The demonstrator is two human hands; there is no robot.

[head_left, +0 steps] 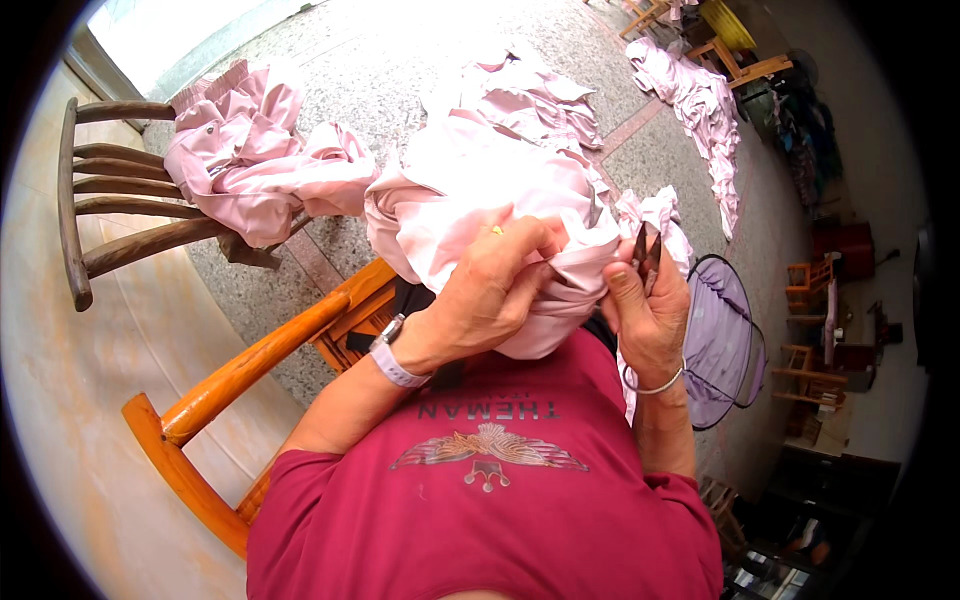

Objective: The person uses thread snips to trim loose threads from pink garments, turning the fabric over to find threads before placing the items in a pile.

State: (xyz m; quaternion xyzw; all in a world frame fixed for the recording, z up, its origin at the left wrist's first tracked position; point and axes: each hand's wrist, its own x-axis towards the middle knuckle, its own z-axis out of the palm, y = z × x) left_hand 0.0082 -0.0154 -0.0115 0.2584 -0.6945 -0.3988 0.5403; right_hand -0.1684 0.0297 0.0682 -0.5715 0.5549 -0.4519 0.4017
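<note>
A pale pink garment (470, 190) lies bunched over my lap and spreads away from me. My left hand (495, 275) is closed on its near fold, fingers curled into the cloth. Dark-bladed thread snips (647, 252) stick up from my right hand (655, 315), which is closed around them beside the garment's right edge. The blades point away from me, and the handle part is hidden in my palm. Whether my right fingertips also pinch the cloth, I cannot tell.
More pink garments (250, 160) are heaped on a brown wooden chair (130, 215) at the left. An orange wooden armrest (260, 350) stands by my left arm. At the right are a purple mesh basket (715, 345) and a long pink cloth pile (700, 110). Wooden stools (810, 375) stand farther right.
</note>
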